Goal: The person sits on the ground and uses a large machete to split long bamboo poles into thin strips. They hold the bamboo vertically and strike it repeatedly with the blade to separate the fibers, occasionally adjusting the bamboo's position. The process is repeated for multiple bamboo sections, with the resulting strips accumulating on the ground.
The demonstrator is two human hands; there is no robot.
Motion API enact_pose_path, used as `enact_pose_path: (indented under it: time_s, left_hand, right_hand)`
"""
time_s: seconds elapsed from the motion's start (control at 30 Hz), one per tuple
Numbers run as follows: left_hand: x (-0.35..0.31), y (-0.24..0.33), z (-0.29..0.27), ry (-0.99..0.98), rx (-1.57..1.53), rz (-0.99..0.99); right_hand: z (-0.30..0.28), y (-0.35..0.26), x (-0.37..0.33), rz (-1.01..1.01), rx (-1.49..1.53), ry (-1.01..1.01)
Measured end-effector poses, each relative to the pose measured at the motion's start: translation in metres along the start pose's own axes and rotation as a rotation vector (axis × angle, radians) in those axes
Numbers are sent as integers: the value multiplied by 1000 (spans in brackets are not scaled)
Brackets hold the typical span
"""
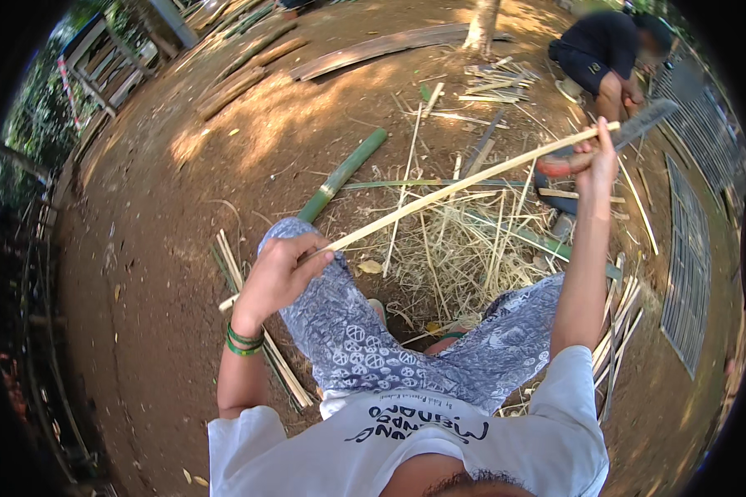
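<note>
A long pale bamboo strip (448, 194) slants up to the right across my lap. My left hand (280, 269) is closed round its lower part, over my knee, with a short end sticking out beyond the wrist. In my right hand (597, 159), raised at the far right, is a large knife (645, 121) with a reddish handle and a broad grey blade pointing away to the right. The strip's upper end lies at the fingers of that same hand, close to the blade. Whether those fingers also grip the strip is hard to tell.
Thin shavings (464, 248) heap between my legs. A green bamboo pole (344, 176) lies beyond my left knee. Cut strips (286, 369) lie beside me, more (617, 331) at right. A person (601, 54) crouches at far right, near slatted panels (686, 257). Logs (244, 74) lie farther off.
</note>
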State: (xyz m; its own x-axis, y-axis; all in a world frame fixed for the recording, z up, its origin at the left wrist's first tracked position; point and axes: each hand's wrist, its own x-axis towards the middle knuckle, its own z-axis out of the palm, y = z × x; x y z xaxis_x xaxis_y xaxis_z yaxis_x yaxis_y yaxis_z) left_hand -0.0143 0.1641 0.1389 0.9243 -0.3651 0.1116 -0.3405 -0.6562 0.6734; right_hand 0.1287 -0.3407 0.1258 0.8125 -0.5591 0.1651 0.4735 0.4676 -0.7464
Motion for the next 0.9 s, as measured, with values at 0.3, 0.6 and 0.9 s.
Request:
enact_pose_path:
  time_s: [0.3, 0.6, 0.9]
  left_hand:
    - [-51, -57, -79, -144, -561, -279]
    - [-39, -54, -75, -2, -947, 162]
    - [26, 12, -63, 787, -1110, 412]
  right_hand:
    - [-107, -36, 68, -89, -131, 202]
    - [-142, 7, 57, 46, -102, 115]
    - [-120, 118, 1, 216, -222, 414]
